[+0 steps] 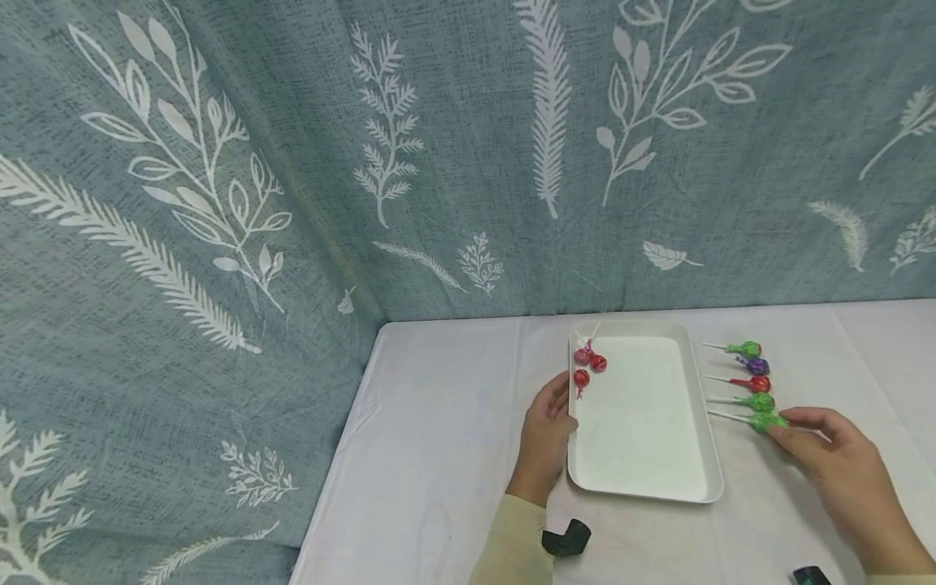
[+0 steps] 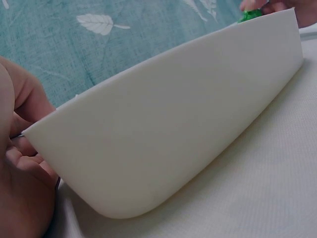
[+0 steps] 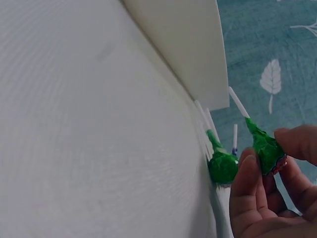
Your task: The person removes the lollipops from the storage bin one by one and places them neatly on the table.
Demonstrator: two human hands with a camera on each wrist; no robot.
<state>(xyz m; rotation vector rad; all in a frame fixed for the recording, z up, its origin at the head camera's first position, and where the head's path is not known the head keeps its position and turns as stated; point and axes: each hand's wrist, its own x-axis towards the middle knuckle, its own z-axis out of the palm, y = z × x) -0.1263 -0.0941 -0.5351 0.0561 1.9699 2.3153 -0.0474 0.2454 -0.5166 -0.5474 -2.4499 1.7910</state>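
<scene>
Step, judged: pick-up. Your right hand [image 1: 841, 455] pinches the nearest green lollipop [image 1: 764, 422], right of the tray [image 1: 643, 431]; your left hand [image 1: 544, 443] grips its left rim. Next likely calls for a steady pinch. Right wrist view shows clearance off the desk [image 1: 439, 422]; only head view shows 3 red lollipops [image 1: 598, 363], far-left inside.

Blue-green fabric [image 1: 468, 162] with white leaf prints; white tablecloth [image 1: 431, 422]
</scene>
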